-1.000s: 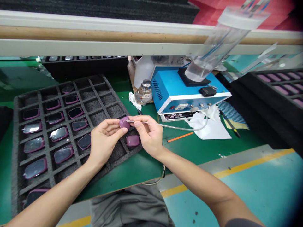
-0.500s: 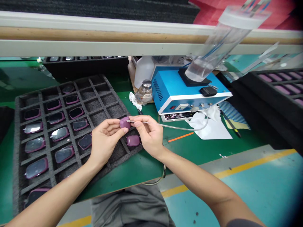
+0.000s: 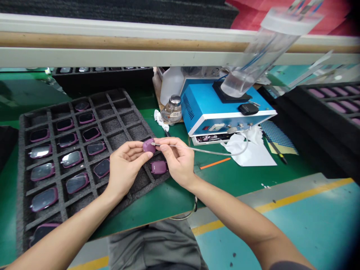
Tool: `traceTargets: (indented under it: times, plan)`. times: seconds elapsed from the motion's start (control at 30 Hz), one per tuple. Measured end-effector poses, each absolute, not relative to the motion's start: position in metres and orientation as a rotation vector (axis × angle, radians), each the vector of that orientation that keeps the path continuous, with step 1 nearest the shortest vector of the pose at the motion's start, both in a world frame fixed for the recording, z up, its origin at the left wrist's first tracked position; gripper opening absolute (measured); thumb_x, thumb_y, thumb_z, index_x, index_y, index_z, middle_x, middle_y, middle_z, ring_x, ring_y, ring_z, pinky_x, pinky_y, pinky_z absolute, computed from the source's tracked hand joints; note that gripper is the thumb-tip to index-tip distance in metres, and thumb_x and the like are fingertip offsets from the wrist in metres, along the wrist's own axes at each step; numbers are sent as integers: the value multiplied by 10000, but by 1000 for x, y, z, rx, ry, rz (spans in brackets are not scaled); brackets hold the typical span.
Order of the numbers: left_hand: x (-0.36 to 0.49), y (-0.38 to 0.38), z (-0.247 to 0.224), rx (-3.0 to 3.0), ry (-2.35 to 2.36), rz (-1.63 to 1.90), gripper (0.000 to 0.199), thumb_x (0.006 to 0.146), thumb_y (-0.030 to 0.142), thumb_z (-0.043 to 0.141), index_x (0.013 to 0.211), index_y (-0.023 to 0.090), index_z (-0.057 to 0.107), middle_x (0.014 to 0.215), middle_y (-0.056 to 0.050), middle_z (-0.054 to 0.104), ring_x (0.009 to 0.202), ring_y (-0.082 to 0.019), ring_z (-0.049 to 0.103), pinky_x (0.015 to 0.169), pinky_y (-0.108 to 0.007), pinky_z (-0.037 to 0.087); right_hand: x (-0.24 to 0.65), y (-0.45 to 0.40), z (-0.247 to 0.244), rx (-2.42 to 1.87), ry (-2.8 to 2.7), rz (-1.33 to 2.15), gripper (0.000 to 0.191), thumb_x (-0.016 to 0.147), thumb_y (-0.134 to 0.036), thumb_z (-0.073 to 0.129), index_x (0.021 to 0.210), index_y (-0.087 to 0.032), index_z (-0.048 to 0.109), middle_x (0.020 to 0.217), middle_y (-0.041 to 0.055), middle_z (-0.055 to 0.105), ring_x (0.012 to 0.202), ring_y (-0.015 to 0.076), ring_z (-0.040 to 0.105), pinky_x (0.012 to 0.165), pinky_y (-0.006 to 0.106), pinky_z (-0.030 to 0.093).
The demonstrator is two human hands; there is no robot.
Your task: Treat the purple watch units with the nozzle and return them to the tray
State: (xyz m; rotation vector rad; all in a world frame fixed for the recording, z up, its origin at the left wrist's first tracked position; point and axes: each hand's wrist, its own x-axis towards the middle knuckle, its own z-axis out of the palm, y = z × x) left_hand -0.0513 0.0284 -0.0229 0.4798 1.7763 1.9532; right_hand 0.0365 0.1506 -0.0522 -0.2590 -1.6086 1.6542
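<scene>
My left hand (image 3: 126, 165) pinches a purple watch case (image 3: 148, 145) between thumb and fingers, over the front part of the tray. Closed on a thin clear tube (image 3: 208, 151), my right hand (image 3: 177, 159) holds its pale tip against the right side of the case. The fingers of both hands nearly meet there. Just below them, another purple watch case (image 3: 159, 167) lies in a compartment of the dark foam tray (image 3: 142, 120). Several purple cases with dark glassy faces, such as this watch case (image 3: 77, 182), fill the compartments to the left.
Behind my right hand stands a blue control box (image 3: 208, 107) with a clear cylinder (image 3: 239, 80) on top. Beside it are a glass bottle (image 3: 172, 110) and white paper (image 3: 253, 155). An orange strip (image 3: 215, 163) lies in front. Black trays (image 3: 312, 123) stand at right, under a shelf edge (image 3: 112, 57).
</scene>
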Motion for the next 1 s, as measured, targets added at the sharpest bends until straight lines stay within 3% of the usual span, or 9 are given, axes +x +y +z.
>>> traceTargets:
  times: [1.0]
  plan:
    - [-50,28,-21,468,1763,1954,358,618,247,920,891,156,709,899,-58,787,847,-184,752,885,-320,599,39,149,-54,-280,-1614,1640,173,943,-382,671,976,-218,713,1058,69,769,1019,206,748,911,380,647]
